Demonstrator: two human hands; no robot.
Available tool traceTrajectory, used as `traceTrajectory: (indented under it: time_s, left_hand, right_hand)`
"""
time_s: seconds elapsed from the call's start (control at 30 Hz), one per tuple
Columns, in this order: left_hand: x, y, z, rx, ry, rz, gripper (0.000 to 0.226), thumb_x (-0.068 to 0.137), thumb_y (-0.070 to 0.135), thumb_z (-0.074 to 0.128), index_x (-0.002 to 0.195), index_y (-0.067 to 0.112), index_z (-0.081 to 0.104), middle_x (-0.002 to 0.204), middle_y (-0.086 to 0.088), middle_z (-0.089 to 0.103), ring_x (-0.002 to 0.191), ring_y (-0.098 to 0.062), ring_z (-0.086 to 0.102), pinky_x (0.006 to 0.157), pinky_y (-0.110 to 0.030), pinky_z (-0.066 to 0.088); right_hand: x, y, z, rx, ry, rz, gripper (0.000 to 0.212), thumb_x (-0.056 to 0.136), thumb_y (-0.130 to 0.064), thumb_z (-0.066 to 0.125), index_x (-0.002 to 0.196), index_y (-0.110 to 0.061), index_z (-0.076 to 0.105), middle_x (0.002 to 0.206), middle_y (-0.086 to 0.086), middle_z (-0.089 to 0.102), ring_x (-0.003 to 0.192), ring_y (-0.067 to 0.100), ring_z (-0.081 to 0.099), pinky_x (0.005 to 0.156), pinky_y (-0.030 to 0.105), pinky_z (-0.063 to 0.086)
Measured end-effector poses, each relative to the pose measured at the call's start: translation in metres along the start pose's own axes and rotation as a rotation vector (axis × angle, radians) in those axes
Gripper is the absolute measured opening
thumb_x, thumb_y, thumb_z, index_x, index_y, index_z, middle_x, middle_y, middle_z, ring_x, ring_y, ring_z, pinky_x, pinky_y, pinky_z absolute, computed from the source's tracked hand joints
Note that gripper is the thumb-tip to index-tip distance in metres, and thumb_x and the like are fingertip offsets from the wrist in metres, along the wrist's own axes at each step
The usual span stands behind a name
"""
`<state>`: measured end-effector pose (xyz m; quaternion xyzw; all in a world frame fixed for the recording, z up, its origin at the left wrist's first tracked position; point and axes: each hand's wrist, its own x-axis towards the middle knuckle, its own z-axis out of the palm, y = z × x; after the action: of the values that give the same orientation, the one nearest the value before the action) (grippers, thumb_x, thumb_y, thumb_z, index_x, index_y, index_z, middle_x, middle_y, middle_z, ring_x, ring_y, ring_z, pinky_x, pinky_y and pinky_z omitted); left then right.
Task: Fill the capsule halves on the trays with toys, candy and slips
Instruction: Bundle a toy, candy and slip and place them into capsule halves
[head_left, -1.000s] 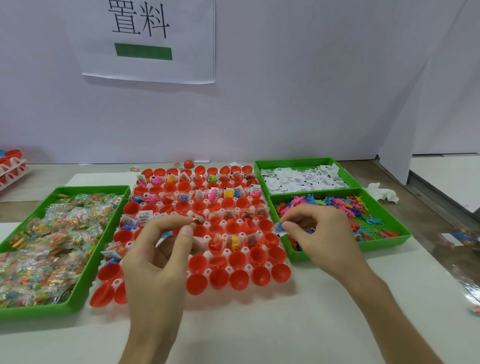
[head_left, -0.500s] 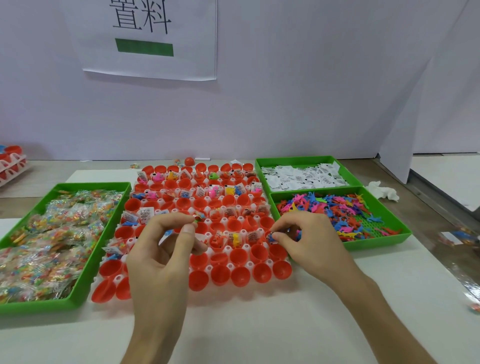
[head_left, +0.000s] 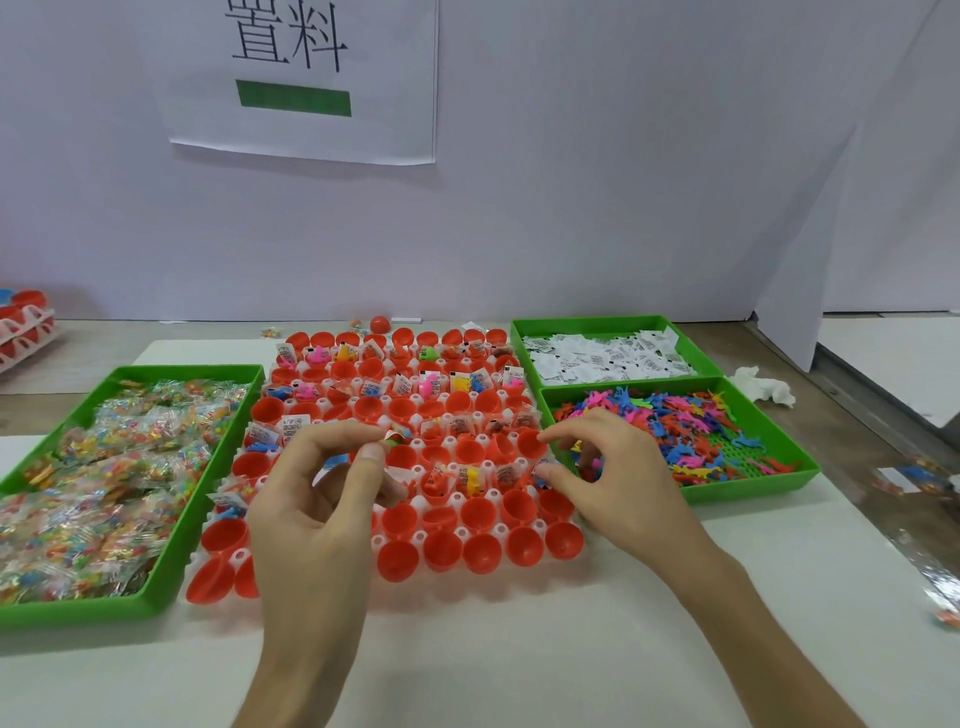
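Head view: left hand (head_left: 311, 499) curled round toys (head_left: 332, 461), right hand (head_left: 613, 483) arched

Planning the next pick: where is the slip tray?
In the head view, back right: the slip tray sits behind the toy tray, right of the red capsule tray.

One wide-angle camera rides on the person's head and faces forward and down; the left hand (head_left: 317, 499) and right hand (head_left: 618, 488) enter from the bottom edge, close under the lens; the surface (head_left: 519, 649) fills the lower half; the white wall (head_left: 623, 182) fills the upper half, seemingly not far behind; the far right edge looks blurred.
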<state>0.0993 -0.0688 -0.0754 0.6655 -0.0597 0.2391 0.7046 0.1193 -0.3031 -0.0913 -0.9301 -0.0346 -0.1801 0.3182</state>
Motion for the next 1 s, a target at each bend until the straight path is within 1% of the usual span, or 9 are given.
traceTrajectory:
  time_s: [0.13, 0.23, 0.3, 0.37, 0.47, 0.57, 0.7, 0.83, 1.0]
  left_hand:
    - [0.024, 0.004, -0.019, 0.038, 0.011, 0.059, 0.027, 0.095, -0.002, 0.059, 0.088, 0.022, 0.067, 0.076, -0.004, 0.069, 0.063, -0.014, 0.066, 0.063, -0.021, 0.056]
    - [0.055, 0.002, -0.054, 0.204, -0.051, 0.027, 0.031, 0.096, 0.003, 0.059, 0.088, 0.03, 0.072, 0.081, 0.004, 0.074, 0.07, -0.006, 0.07, 0.065, -0.019, 0.058]
    - [0.078, -0.008, -0.082, 0.445, -0.042, -0.012, 0.03, 0.095, 0.012, 0.062, 0.088, 0.04, 0.072, 0.082, 0.009, 0.074, 0.077, -0.007, 0.07, 0.063, -0.025, 0.057]
    - [0.104, -0.023, -0.109, 0.803, -0.032, -0.037, 0.022, 0.092, 0.019, 0.067, 0.086, 0.04, 0.069, 0.091, 0.01, 0.071, 0.083, -0.02, 0.068, 0.067, -0.034, 0.056]
    - [0.133, -0.04, -0.132, 1.118, -0.118, -0.24, 0.017, 0.085, 0.023, 0.078, 0.099, 0.03, 0.072, 0.107, -0.013, 0.07, 0.09, -0.037, 0.064, 0.081, -0.054, 0.056]
    - [0.138, -0.051, -0.132, 1.151, -0.135, -0.257, 0.019, 0.082, 0.021, 0.081, 0.099, 0.018, 0.074, 0.094, -0.008, 0.07, 0.072, -0.026, 0.064, 0.074, -0.042, 0.054]
    - [0.125, -0.054, -0.12, 1.159, -0.042, -0.11, 0.007, 0.086, 0.023, 0.077, 0.093, 0.024, 0.076, 0.093, -0.002, 0.071, 0.073, -0.015, 0.057, 0.061, -0.029, 0.042]
    - [0.121, -0.052, -0.121, 1.112, -0.025, -0.107, 0.006, 0.088, 0.02, 0.075, 0.091, 0.024, 0.078, 0.083, 0.006, 0.064, 0.073, -0.013, 0.056, 0.074, -0.034, 0.047]
    - [0.119, -0.048, -0.122, 1.065, 0.042, -0.099, 0.004, 0.088, 0.02, 0.075, 0.088, 0.024, 0.076, 0.074, 0.011, 0.063, 0.079, -0.019, 0.062, 0.095, -0.052, 0.049]
  right_hand:
    - [0.006, 0.006, -0.008, 0.132, 0.176, 0.046, 0.008, 0.089, -0.019, 0.072, 0.095, -0.024, 0.074, 0.093, -0.014, 0.066, 0.076, 0.004, 0.061, 0.07, 0.01, 0.047]
    - [0.021, 0.021, -0.018, 0.197, 0.287, 0.171, 0.013, 0.093, -0.013, 0.067, 0.094, -0.023, 0.075, 0.089, -0.015, 0.071, 0.078, 0.002, 0.065, 0.067, 0.007, 0.046]
    - [0.039, 0.032, -0.023, 0.17, 0.289, 0.222, 0.015, 0.093, -0.012, 0.067, 0.096, -0.024, 0.074, 0.089, -0.019, 0.069, 0.079, -0.004, 0.063, 0.065, 0.002, 0.044]
    - [0.061, 0.041, -0.025, 0.091, 0.271, 0.237, 0.014, 0.092, -0.012, 0.067, 0.096, -0.024, 0.075, 0.09, -0.016, 0.069, 0.08, -0.007, 0.061, 0.063, 0.003, 0.042]
    - [0.094, 0.051, -0.022, -0.116, 0.163, 0.254, 0.013, 0.092, -0.018, 0.066, 0.101, -0.02, 0.076, 0.098, -0.004, 0.073, 0.08, 0.006, 0.062, 0.077, 0.025, 0.052]
    - [0.121, 0.061, -0.019, -0.31, 0.008, 0.321, 0.021, 0.092, -0.03, 0.067, 0.109, -0.019, 0.074, 0.107, 0.001, 0.074, 0.097, 0.019, 0.065, 0.096, 0.046, 0.052]
    - [0.135, 0.068, -0.013, -0.402, -0.149, 0.398, 0.023, 0.088, -0.037, 0.073, 0.104, -0.021, 0.074, 0.115, 0.003, 0.071, 0.109, 0.025, 0.063, 0.1, 0.049, 0.049]
    - [0.136, 0.068, -0.01, -0.367, -0.114, 0.387, 0.013, 0.084, -0.034, 0.079, 0.087, -0.024, 0.071, 0.111, 0.005, 0.071, 0.106, 0.027, 0.064, 0.096, 0.05, 0.051]
    - [0.132, 0.07, -0.009, -0.305, -0.023, 0.368, 0.026, 0.086, -0.024, 0.076, 0.065, -0.025, 0.061, 0.089, 0.003, 0.071, 0.084, 0.022, 0.062, 0.083, 0.044, 0.055]
